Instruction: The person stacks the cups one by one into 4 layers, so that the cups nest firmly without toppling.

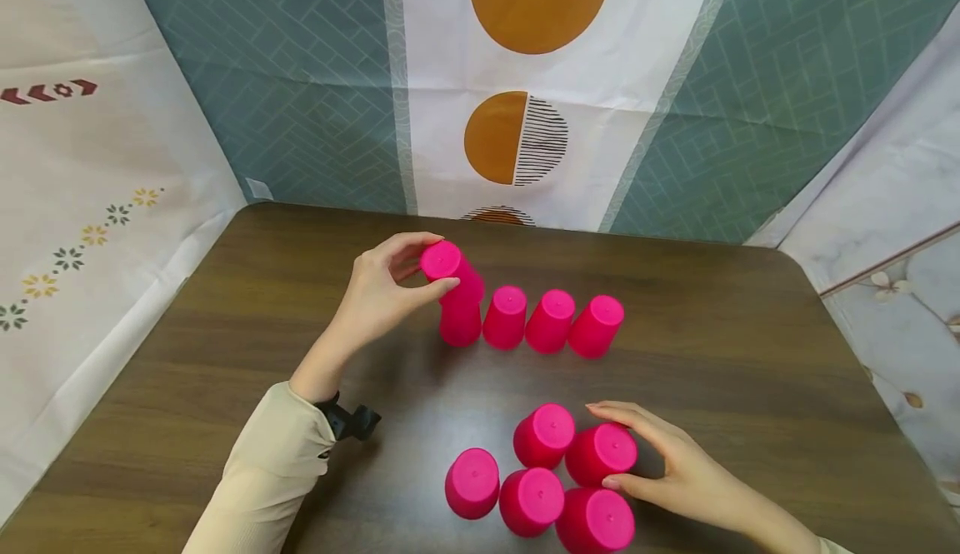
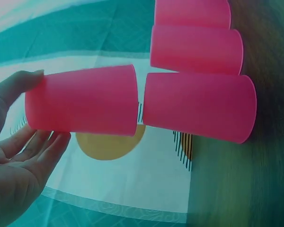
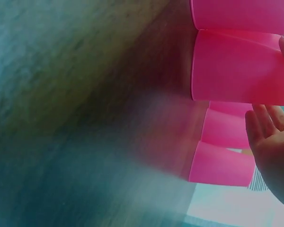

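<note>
My left hand (image 1: 382, 287) grips an upside-down pink cup (image 1: 442, 261) between thumb and fingers. It is held just above the leftmost cup (image 1: 460, 325) of a back row. In the left wrist view a narrow gap shows between the held cup (image 2: 85, 100) and the cup under it (image 2: 199, 106). My right hand (image 1: 675, 471) has thumb and fingers around another upside-down pink cup (image 1: 603, 454) in the front cluster. The right wrist view shows the thumb and fingers at opposite sides of that cup (image 3: 241, 68), which stands on the table.
Beside the leftmost cup, more upturned pink cups (image 1: 550, 322) stand in the row. The front cluster includes other cups (image 1: 472, 483) close by. All stand on a dark wooden table (image 1: 735, 354). Patterned cloth (image 1: 315, 104) hangs behind the table's far edge.
</note>
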Action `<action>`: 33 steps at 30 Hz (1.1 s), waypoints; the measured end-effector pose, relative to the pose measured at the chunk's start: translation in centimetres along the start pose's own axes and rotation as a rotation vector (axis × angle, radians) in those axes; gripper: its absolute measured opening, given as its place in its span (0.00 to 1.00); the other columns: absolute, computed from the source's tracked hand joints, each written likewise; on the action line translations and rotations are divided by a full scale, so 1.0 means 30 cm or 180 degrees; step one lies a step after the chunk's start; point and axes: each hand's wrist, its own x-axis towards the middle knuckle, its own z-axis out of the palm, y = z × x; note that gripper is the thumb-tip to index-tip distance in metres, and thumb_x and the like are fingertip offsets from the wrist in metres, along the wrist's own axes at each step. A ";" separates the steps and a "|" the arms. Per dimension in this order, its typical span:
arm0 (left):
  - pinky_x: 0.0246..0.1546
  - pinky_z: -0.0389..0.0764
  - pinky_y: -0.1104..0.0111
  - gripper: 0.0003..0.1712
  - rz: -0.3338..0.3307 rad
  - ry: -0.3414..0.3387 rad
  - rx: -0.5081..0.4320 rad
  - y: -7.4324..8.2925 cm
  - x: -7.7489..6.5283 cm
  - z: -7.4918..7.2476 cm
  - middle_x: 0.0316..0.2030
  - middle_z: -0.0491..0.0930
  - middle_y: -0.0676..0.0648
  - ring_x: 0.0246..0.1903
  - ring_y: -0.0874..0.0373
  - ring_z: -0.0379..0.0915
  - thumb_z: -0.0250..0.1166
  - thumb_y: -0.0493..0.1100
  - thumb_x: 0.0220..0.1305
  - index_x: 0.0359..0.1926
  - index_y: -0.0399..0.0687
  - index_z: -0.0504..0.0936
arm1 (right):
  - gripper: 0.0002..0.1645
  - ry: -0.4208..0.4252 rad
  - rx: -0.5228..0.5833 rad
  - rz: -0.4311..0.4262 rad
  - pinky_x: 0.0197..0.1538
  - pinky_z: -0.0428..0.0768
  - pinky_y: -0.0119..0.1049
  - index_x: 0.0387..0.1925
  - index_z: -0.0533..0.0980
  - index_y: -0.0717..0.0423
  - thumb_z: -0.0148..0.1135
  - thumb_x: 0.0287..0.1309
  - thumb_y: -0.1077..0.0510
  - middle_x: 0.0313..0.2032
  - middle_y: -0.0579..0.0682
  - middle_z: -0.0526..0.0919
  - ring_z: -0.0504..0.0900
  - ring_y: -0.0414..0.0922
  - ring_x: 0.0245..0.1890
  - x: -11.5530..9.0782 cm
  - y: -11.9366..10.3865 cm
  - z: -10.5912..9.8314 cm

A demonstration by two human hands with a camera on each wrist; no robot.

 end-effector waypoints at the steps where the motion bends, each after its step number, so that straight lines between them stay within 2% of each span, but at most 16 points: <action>1: 0.50 0.76 0.70 0.27 -0.0037 0.0028 -0.0042 -0.006 0.007 0.003 0.45 0.81 0.48 0.45 0.60 0.79 0.75 0.41 0.47 0.51 0.45 0.78 | 0.40 -0.0014 0.0009 0.0003 0.54 0.74 0.31 0.63 0.66 0.56 0.71 0.48 0.54 0.58 0.49 0.72 0.69 0.37 0.59 0.002 0.002 0.002; 5: 0.49 0.77 0.70 0.28 -0.0163 0.0055 -0.0132 -0.021 0.023 0.015 0.45 0.81 0.48 0.44 0.58 0.79 0.75 0.42 0.46 0.51 0.45 0.78 | 0.38 0.0022 -0.0016 -0.0156 0.53 0.74 0.26 0.60 0.69 0.55 0.72 0.46 0.54 0.55 0.47 0.76 0.73 0.37 0.56 0.002 0.013 0.008; 9: 0.50 0.77 0.69 0.28 -0.0196 -0.0017 -0.0157 -0.027 0.032 0.025 0.45 0.81 0.47 0.44 0.56 0.79 0.75 0.41 0.46 0.51 0.45 0.78 | 0.38 0.0052 -0.0046 -0.0382 0.52 0.73 0.21 0.58 0.71 0.56 0.74 0.43 0.54 0.53 0.48 0.78 0.74 0.38 0.55 -0.001 0.026 0.011; 12: 0.50 0.77 0.69 0.28 -0.0173 -0.0095 -0.0117 -0.028 0.041 0.032 0.45 0.81 0.47 0.44 0.56 0.79 0.75 0.41 0.47 0.51 0.45 0.78 | 0.38 0.0070 -0.0034 -0.0492 0.53 0.71 0.19 0.58 0.71 0.58 0.74 0.43 0.55 0.52 0.51 0.78 0.75 0.39 0.55 0.000 0.033 0.009; 17: 0.50 0.77 0.68 0.27 -0.0153 -0.0274 0.0041 -0.015 0.060 0.043 0.45 0.80 0.52 0.44 0.60 0.79 0.75 0.45 0.47 0.51 0.48 0.78 | 0.37 0.0152 -0.0181 -0.0596 0.53 0.71 0.19 0.57 0.72 0.58 0.74 0.43 0.54 0.52 0.49 0.78 0.75 0.38 0.54 0.008 0.028 0.003; 21: 0.50 0.77 0.67 0.28 -0.0168 -0.0447 0.0149 -0.003 0.070 0.050 0.46 0.80 0.53 0.44 0.59 0.78 0.74 0.46 0.47 0.52 0.50 0.78 | 0.36 0.0230 -0.0349 -0.0656 0.54 0.70 0.20 0.56 0.72 0.58 0.74 0.43 0.53 0.50 0.49 0.79 0.76 0.38 0.52 0.008 0.019 0.001; 25: 0.52 0.76 0.65 0.28 -0.0152 -0.0682 0.0197 0.004 0.084 0.051 0.46 0.80 0.52 0.46 0.59 0.77 0.74 0.44 0.48 0.52 0.49 0.78 | 0.35 0.0223 -0.0392 -0.0506 0.53 0.71 0.20 0.55 0.73 0.56 0.74 0.43 0.51 0.49 0.47 0.79 0.77 0.37 0.51 0.002 0.012 0.002; 28: 0.54 0.75 0.62 0.27 -0.0135 -0.0835 0.0157 0.007 0.102 0.054 0.47 0.80 0.52 0.48 0.59 0.77 0.73 0.44 0.50 0.53 0.49 0.78 | 0.35 0.0286 -0.0414 -0.0536 0.52 0.72 0.19 0.55 0.73 0.54 0.74 0.43 0.51 0.48 0.47 0.80 0.78 0.38 0.49 0.002 0.010 0.004; 33: 0.54 0.74 0.60 0.28 -0.0180 -0.0924 0.0060 0.005 0.127 0.067 0.48 0.79 0.50 0.48 0.58 0.77 0.73 0.44 0.50 0.54 0.48 0.77 | 0.35 0.0320 -0.0448 -0.0596 0.52 0.72 0.19 0.55 0.73 0.53 0.74 0.43 0.51 0.47 0.47 0.80 0.78 0.38 0.49 0.004 0.009 -0.002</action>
